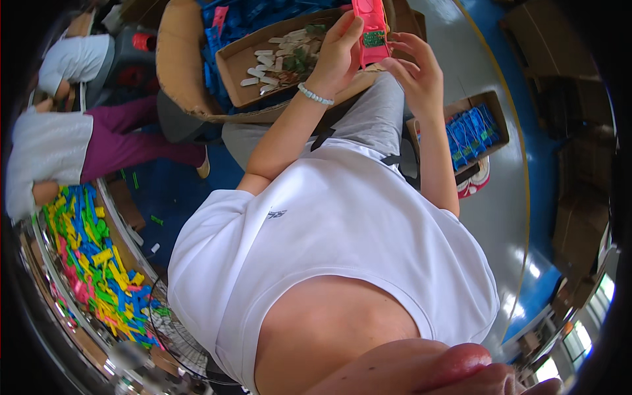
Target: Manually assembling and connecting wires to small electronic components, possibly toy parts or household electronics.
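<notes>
At the top of the view, my left hand (341,52) is closed on a pink plastic casing (369,9), its thumb along the casing's left side. A small green circuit board (374,39) sits in the casing, and thin yellowish wire shows at its right edge. My right hand (421,72) is at the casing's right side with fingers and thumb bent toward the board. What those fingertips pinch, if anything, is too small to make out. The casing's upper end is cut off by the picture edge.
Before me stands a big cardboard box (176,52) of blue plastic parts, with a smaller carton (230,66) of white pieces on top. Blue parts with wires fill a carton (503,125) at right. Two people work at left, near a bench heaped with colourful plastic parts (99,263).
</notes>
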The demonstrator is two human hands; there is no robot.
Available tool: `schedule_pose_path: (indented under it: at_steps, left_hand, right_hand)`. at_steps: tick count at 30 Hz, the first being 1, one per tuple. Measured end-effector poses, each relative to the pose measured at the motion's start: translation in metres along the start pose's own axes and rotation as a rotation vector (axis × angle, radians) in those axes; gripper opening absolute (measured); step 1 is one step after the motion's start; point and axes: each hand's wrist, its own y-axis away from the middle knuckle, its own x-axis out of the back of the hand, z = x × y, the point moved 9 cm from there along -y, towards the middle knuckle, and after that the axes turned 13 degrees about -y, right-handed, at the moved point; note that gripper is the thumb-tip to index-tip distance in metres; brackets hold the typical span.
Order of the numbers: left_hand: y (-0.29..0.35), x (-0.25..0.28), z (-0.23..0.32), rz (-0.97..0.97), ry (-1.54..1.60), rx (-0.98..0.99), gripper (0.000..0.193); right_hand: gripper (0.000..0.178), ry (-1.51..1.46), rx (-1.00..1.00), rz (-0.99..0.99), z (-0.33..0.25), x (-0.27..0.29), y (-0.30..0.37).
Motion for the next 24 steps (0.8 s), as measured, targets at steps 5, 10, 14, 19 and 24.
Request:
schedule_pose_path:
  at_steps: [5, 10, 14, 19, 24]
  left_hand:
    - [0.026, -0.069, -0.076, -0.166, -0.173, 0.113, 0.046]
    - [0.041, -0.053, -0.13, -0.203, -0.703, 0.251, 0.045]
    - [0.052, -0.042, -0.126, -0.32, -0.576, 0.4, 0.03]
    - [0.049, 0.011, -0.042, -0.224, -0.597, 0.307, 0.026]
    - [0.019, 0.102, 0.045, -0.028, -0.831, 0.211, 0.024]
  right_hand:
    - [0.058, 0.353, 0.062, 0.191, 0.003, 0.054, 0.047]
    - [0.047, 0.713, -0.15, 0.441, 0.026, 0.198, 0.08]
    - [0.031, 1.266, -0.017, 0.466, 0.042, 0.351, 0.104]
    - [0.008, 0.961, -0.418, 0.072, 0.154, 0.439, 0.131]
    - [0.01, 0.819, -0.419, 0.206, 0.161, 0.469, 0.138]
